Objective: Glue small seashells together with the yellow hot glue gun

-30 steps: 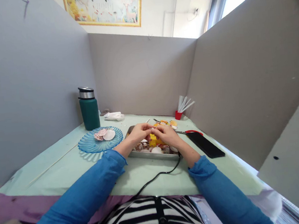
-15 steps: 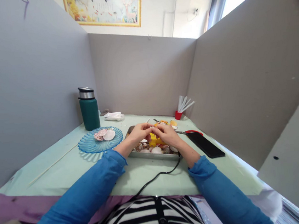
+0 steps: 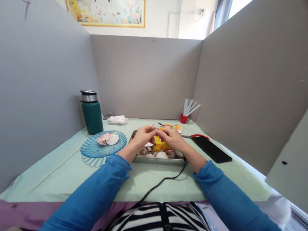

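Note:
My left hand point(image 3: 144, 136) and my right hand point(image 3: 170, 137) meet fingertip to fingertip above a metal tray point(image 3: 158, 161). Both are closed in a pinch around something small and pale, too hidden by the fingers to name. Under them, the tray holds shells and pebbles; a large pale shell point(image 3: 162, 155) lies near its front edge. A yellow object point(image 3: 159, 144) shows between the hands, partly covered by them. Left of the tray, a blue ribbed glass plate point(image 3: 87, 149) carries pinkish shells point(image 3: 104, 138) and a white shell point(image 3: 113, 139).
A green bottle point(image 3: 92, 116) stands at the back left. At the back right is a red cup point(image 3: 183, 118) of white sticks point(image 3: 188, 107). A black phone point(image 3: 212, 149) and red-handled scissors point(image 3: 199, 136) lie on the right. A black cable point(image 3: 161, 182) runs across the front.
My fingertips have shifted very slightly where they meet. Everything else stays where it was.

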A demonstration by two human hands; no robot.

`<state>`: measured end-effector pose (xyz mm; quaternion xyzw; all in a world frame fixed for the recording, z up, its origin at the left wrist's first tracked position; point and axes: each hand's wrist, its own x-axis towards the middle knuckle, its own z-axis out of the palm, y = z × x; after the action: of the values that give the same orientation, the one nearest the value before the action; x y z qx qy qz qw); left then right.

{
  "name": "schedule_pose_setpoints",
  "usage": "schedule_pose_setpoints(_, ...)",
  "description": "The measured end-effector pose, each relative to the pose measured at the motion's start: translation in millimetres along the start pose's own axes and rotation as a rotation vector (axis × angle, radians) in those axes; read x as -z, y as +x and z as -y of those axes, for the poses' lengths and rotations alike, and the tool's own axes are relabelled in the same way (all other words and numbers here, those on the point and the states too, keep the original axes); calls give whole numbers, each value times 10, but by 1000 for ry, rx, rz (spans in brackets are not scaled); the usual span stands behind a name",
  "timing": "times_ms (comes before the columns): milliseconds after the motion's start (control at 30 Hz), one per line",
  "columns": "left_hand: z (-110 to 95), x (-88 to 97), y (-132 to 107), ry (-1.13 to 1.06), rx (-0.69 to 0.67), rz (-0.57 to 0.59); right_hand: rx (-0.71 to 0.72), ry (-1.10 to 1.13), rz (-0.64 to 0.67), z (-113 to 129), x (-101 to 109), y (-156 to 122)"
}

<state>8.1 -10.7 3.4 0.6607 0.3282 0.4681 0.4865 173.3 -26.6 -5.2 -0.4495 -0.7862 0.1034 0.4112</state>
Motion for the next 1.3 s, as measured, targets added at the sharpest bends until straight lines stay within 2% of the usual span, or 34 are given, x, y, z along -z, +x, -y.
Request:
schedule_pose_setpoints(167,23,22,26,-2,-14,-77,-16,-43,-15,-33,36,14)
schedule_pose_setpoints(300,36,32,33,-21,-18,-112,-51,-186,27,14,129,8)
schedule_pose_setpoints(400,36,34,27,-29,-9,-121,-57,-276,145,62,222,-10)
schedule_pose_setpoints(500,41,38,26,-23,-9,-129,-90,-317,197,73,281,-31)
schedule_pose_setpoints(667,53,44,38,-7,-10,-131,-91,-399,329,-1,239,-34)
schedule_pose_setpoints(767,50,40,40,-1,2,-133,-77,-410,236,-62,171,-20)
schedule_pose_setpoints(967,30,34,33,18,18,-114,-72,-417,245,-135,117,-6)
schedule_pose_setpoints(1033,16,28,24,21,36,-108,-68,-389,248,-119,132,0)
schedule_pose_setpoints(1100,-3,17,9,20,57,-112,-51,-294,168,-72,156,19)
schedule_pose_setpoints(1200,-31,2,-15,23,88,-121,-108,68,-39,35,179,79)
schedule_pose_setpoints(1267,-32,5,-20,25,91,-120,-189,265,-70,103,169,132)
schedule_pose_setpoints(1300,-23,11,-15,26,84,-116,-214,287,-44,130,153,158)
